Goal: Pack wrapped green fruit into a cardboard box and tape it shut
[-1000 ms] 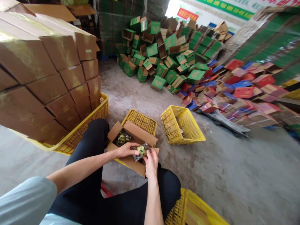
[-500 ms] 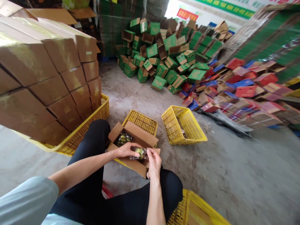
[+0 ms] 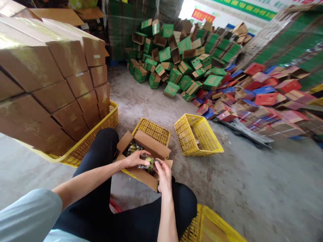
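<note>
Both hands meet over an open brown cardboard box [image 3: 141,158] resting on the person's lap, beside an upturned yellow plastic crate [image 3: 152,130]. The left hand [image 3: 135,158] and the right hand [image 3: 163,172] each pinch one end of a small clear plastic packet [image 3: 148,163] with something yellow-green and dark inside; it sits just above the box's near flap. More such packets [image 3: 131,148] lie in the far corner of the box.

The packet looks light, crinkly and glossy, likely slippery, its film soft enough to buckle. It is probably best held at its ends, not squeezed in the middle. The box is stiff corrugated board with four raised flaps; the lattice-walled crate looks rigid. The concrete floor [image 3: 252,188] is rough and grey.
</note>
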### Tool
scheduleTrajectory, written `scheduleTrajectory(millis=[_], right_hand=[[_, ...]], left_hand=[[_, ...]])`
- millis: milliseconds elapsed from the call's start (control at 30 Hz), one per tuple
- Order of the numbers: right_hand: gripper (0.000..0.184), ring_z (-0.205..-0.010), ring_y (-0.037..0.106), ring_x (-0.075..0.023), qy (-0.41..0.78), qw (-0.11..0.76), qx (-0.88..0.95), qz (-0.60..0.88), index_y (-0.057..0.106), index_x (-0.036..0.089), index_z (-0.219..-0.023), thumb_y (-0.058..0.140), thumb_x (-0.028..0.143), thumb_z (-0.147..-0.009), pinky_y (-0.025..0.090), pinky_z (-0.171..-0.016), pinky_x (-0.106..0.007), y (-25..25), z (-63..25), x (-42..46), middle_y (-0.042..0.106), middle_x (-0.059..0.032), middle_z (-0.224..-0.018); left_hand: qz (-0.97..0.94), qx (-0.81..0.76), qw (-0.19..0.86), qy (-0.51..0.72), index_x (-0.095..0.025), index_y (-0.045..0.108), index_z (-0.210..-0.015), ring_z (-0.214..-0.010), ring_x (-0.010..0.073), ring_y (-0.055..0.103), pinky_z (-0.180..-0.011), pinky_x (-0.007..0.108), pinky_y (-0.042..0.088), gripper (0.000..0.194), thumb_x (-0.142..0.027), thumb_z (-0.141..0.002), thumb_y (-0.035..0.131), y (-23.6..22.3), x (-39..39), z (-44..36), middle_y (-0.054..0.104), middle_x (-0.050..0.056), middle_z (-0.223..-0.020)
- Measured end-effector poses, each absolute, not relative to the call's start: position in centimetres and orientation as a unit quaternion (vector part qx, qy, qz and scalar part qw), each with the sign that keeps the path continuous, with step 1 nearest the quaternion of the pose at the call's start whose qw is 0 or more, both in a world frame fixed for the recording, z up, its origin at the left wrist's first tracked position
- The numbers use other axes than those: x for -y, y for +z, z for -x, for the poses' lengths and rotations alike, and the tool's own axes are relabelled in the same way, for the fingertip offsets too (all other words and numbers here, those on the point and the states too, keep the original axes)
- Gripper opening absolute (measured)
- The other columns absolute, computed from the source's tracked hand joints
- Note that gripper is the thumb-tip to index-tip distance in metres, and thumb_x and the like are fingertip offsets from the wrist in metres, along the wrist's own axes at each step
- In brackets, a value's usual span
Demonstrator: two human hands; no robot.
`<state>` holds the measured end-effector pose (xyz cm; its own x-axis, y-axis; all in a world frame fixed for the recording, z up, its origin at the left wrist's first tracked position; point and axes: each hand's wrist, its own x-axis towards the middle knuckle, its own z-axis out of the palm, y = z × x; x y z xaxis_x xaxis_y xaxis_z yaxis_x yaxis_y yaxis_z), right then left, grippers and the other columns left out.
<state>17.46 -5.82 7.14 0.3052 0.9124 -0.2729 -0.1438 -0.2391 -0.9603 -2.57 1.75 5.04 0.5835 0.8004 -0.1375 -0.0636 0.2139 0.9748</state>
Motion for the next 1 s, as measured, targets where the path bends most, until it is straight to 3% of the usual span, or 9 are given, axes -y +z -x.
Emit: scheduleTrajectory(millis=[100,200,267,400,667,833,900,1000], right_hand=[[0.045,-0.094,0.075,-0.0273,0.468,0.565,0.272,0.623,0.080,0.021,-0.100,0.089,0.051,-0.068,0.060,-0.081,-0.036,7.0,-17.7,5.8,0.081,-0.0071,-0.100],[0.046,-0.092,0.075,-0.0273,0.448,0.585,0.247,0.630,0.080,0.020,-0.096,0.091,0.051,-0.063,0.060,-0.079,-0.035,6.7,-18.0,5.6,0.081,-0.0071,-0.096],[0.048,-0.092,0.075,-0.0280,0.449,0.585,0.241,0.631,0.080,0.020,-0.095,0.092,0.051,-0.062,0.061,-0.077,-0.035,6.6,-18.0,5.5,0.081,-0.0078,-0.096],[0.050,-0.093,0.076,-0.0291,0.456,0.598,0.230,0.618,0.080,0.020,-0.099,0.090,0.054,-0.064,0.062,-0.074,-0.036,6.4,-17.9,5.7,0.081,-0.0088,-0.100],[0.049,-0.092,0.077,-0.0285,0.478,0.610,0.205,0.598,0.082,0.021,-0.096,0.093,0.053,-0.061,0.064,-0.076,-0.037,7.0,-18.0,5.5,0.082,-0.0086,-0.099],[0.053,-0.102,0.076,-0.0315,0.476,0.583,0.247,0.610,0.083,0.020,-0.102,0.092,0.053,-0.062,0.062,-0.089,-0.043,7.3,-17.4,5.9,0.081,-0.0113,-0.106],[0.050,-0.106,0.075,-0.0318,0.479,0.565,0.272,0.615,0.083,0.021,-0.105,0.090,0.053,-0.067,0.060,-0.093,-0.044,7.4,-17.1,6.2,0.081,-0.0109,-0.110],[0.048,-0.111,0.073,-0.0320,0.474,0.552,0.302,0.615,0.083,0.022,-0.109,0.087,0.053,-0.072,0.057,-0.100,-0.045,7.6,-16.9,6.3,0.080,-0.0099,-0.114]], left_hand=[[-0.498,-0.318,0.741,0.318,-0.015,0.068,-0.121,-0.091,0.0200,0.068,-0.082,0.030,0.052,0.067,-0.047,-0.067,0.092,4.6,-1.8,2.4,0.073,0.009,-0.107],[-0.473,-0.335,0.753,0.310,-0.013,0.070,-0.095,-0.073,0.0146,0.063,-0.072,0.028,0.051,0.053,-0.054,-0.067,0.090,4.3,-1.8,2.2,0.069,0.003,-0.084],[-0.458,-0.357,0.751,0.315,-0.013,0.067,-0.082,-0.067,0.0124,0.060,-0.069,0.027,0.051,0.053,-0.058,-0.064,0.090,4.4,-1.9,2.1,0.064,0.000,-0.074],[-0.414,-0.376,0.757,0.338,-0.013,0.065,-0.075,-0.066,0.0114,0.059,-0.069,0.027,0.053,0.056,-0.063,-0.063,0.089,5.1,-2.1,1.9,0.063,0.000,-0.072],[-0.382,-0.367,0.777,0.341,-0.013,0.066,-0.079,-0.071,0.0119,0.061,-0.070,0.026,0.055,0.055,-0.063,-0.068,0.087,5.9,-2.0,2.0,0.064,0.002,-0.078],[-0.403,-0.341,0.766,0.367,-0.021,0.068,-0.129,-0.100,0.0200,0.066,-0.079,0.028,0.054,0.070,-0.054,-0.071,0.089,6.1,-1.9,2.3,0.069,0.010,-0.121],[-0.430,-0.338,0.754,0.364,-0.019,0.071,-0.128,-0.098,0.0204,0.066,-0.081,0.029,0.052,0.067,-0.055,-0.074,0.087,6.0,-2.1,2.4,0.072,0.011,-0.116],[-0.445,-0.347,0.744,0.357,-0.013,0.080,-0.109,-0.087,0.0198,0.067,-0.083,0.030,0.050,0.059,-0.060,-0.075,0.084,5.8,-2.3,2.6,0.076,0.009,-0.096]])
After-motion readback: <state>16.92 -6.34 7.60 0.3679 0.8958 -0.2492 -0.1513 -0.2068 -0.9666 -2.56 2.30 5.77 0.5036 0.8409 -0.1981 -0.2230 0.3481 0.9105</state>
